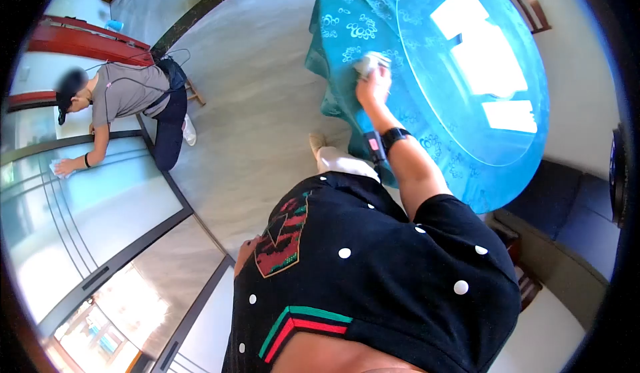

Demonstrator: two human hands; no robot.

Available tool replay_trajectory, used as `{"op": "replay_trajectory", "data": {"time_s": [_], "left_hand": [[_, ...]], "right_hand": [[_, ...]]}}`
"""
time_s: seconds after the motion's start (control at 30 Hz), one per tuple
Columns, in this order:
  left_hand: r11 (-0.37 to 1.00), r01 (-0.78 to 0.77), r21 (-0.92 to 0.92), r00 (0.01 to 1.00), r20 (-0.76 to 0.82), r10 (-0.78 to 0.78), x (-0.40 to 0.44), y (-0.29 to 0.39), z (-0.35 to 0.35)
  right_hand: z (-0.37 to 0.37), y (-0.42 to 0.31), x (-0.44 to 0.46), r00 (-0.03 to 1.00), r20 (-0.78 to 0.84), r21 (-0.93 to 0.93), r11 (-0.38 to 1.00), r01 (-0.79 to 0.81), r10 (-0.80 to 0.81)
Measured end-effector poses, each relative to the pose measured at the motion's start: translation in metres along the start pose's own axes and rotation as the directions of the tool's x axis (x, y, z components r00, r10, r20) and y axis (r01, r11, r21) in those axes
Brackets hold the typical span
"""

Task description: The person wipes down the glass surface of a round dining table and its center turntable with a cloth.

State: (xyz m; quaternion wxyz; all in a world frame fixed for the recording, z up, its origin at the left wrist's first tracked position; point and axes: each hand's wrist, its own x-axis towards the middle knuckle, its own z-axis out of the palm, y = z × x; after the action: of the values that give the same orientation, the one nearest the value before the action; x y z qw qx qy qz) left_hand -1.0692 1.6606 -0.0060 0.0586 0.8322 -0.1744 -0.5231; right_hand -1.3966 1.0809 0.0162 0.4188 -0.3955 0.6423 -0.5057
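Observation:
My right hand (375,88) is stretched out over the round table, its fingers closed on a pale, crumpled cloth (372,62). The cloth rests at the left part of the teal tablecloth (343,30), which has a light flower pattern and hangs down over the edge. A clear round glass top (427,73) lies on the tablecloth, just right of my right hand. Close to my body at the left, a small part of my left hand (247,250) shows beside my black shirt. Its fingers are mostly hidden.
A person in a grey shirt (130,93) leans at the left, a hand with a cloth (59,168) on a framed glass panel (113,193). A dark bench (567,196) and a wooden chair (527,3) stand by the table. Grey floor (247,73) lies between.

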Motion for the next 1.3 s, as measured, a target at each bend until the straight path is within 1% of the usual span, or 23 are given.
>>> {"op": "replay_trajectory", "data": {"time_s": [0.07, 0.1, 0.13, 0.2, 0.23, 0.27, 0.3, 0.33, 0.47, 0.53, 0.67, 0.7, 0.77, 0.83, 0.93, 0.97, 1.0, 1.03, 1.07, 1.13, 1.2, 1.27, 1.3], "left_hand": [[1.000, -0.003, -0.003, 0.999, -0.048, 0.003, -0.005, 0.020, -0.016], [0.999, 0.007, -0.035, 0.997, 0.083, -0.004, -0.002, 0.031, -0.027], [0.998, 0.020, -0.065, 0.977, 0.211, -0.006, 0.002, 0.041, -0.039], [0.999, 0.029, -0.032, 0.973, 0.228, -0.021, 0.012, 0.049, -0.054], [0.905, -0.315, 0.288, 0.949, 0.094, 0.300, 0.012, 0.055, -0.060], [0.980, -0.154, 0.124, 0.988, 0.026, 0.151, -0.002, 0.088, -0.064], [0.998, -0.001, -0.063, 0.999, -0.042, -0.002, -0.019, 0.127, -0.069], [0.998, 0.000, -0.058, 1.000, -0.031, -0.002, -0.018, 0.132, -0.070], [0.996, 0.003, 0.088, 0.998, 0.057, -0.009, 0.010, 0.133, -0.084], [0.986, -0.022, 0.165, 0.992, 0.122, 0.002, 0.034, 0.122, -0.092], [0.963, -0.079, 0.259, 0.980, 0.198, 0.027, 0.072, 0.137, -0.117], [0.958, -0.090, 0.274, 0.978, 0.207, 0.033, 0.083, 0.146, -0.125], [0.948, -0.106, 0.300, 0.977, 0.211, 0.042, 0.103, 0.165, -0.142], [0.939, -0.125, 0.321, 0.977, 0.205, 0.060, 0.122, 0.191, -0.160], [0.939, -0.154, 0.309, 0.987, 0.087, 0.134, 0.148, 0.221, -0.189], [0.993, 0.012, 0.120, 0.968, 0.248, -0.042, 0.192, 0.208, -0.209], [0.992, 0.001, 0.129, 0.967, 0.252, -0.034, 0.178, 0.236, -0.215], [0.978, -0.069, 0.197, 0.976, 0.215, 0.026, 0.161, 0.263, -0.225], [0.955, -0.135, 0.265, 0.980, 0.181, 0.088, 0.147, 0.288, -0.232], [0.977, -0.119, 0.175, 0.991, 0.089, 0.105, 0.167, 0.275, -0.248], [0.980, -0.107, 0.168, 0.990, 0.112, 0.089, 0.185, 0.268, -0.274], [0.961, -0.104, 0.258, 0.990, 0.120, 0.075, 0.206, 0.259, -0.297], [0.910, -0.079, 0.407, 0.994, 0.103, 0.041, 0.223, 0.246, -0.306]], "right_hand": [[0.045, -0.017, -0.014, 0.977, 0.159, -0.441, 0.875, 0.201, -0.144], [0.064, -0.014, -0.014, 0.900, 0.311, -0.479, 0.768, 0.425, -0.304], [0.080, -0.009, -0.012, 0.775, 0.461, -0.475, 0.618, 0.626, -0.432], [0.094, -0.028, -0.017, 0.638, 0.726, -0.296, 0.720, 0.627, -0.257], [0.091, -0.042, -0.024, 0.622, 0.749, -0.212, 0.808, 0.550, -0.227], [0.080, -0.054, -0.029, 0.631, 0.745, -0.221, 0.812, 0.540, -0.217], [0.063, -0.063, -0.031, 0.675, 0.665, -0.198, 0.796, 0.572, -0.320], [0.044, -0.069, -0.030, 0.705, 0.572, -0.181, 0.773, 0.608, -0.420], [-0.053, -0.049, 0.000, 0.814, 0.277, -0.565, 0.599, 0.568, -0.510], [-0.084, -0.035, 0.002, 0.906, 0.213, -0.760, 0.521, 0.390, -0.367], [-0.073, -0.036, 0.007, 0.977, 0.170, -0.872, 0.442, 0.211, -0.131], [-0.062, -0.041, 0.017, 0.987, 0.140, -0.858, 0.489, 0.158, -0.074], [-0.036, -0.039, 0.041, 0.976, 0.143, -0.838, 0.504, 0.208, -0.163], [-0.007, -0.033, 0.072, 0.895, 0.279, -0.772, 0.473, 0.424, -0.347], [0.053, -0.037, 0.094, 0.837, 0.365, -0.634, 0.549, 0.544, -0.408], [0.069, -0.043, 0.093, 0.752, 0.505, -0.489, 0.578, 0.654, -0.423], [0.083, -0.048, 0.091, 0.641, 0.626, -0.323, 0.600, 0.732, -0.444], [0.100, -0.051, 0.082, 0.650, 0.728, -0.369, 0.675, 0.639, -0.218], [0.105, -0.066, 0.066, 0.625, 0.776, -0.269, 0.851, 0.451, -0.086], [0.104, -0.098, 0.043, 0.608, 0.787, -0.221, 0.871, 0.439, -0.106], [0.079, -0.107, 0.034, 0.769, 0.609, -0.273, 0.858, 0.434, -0.195], [0.032, -0.107, 0.033, 0.860, 0.387, -0.481, 0.723, 0.495, -0.332], [0.003, -0.092, 0.032, 0.890, 0.287, -0.608, 0.651, 0.455, -0.355]]}}
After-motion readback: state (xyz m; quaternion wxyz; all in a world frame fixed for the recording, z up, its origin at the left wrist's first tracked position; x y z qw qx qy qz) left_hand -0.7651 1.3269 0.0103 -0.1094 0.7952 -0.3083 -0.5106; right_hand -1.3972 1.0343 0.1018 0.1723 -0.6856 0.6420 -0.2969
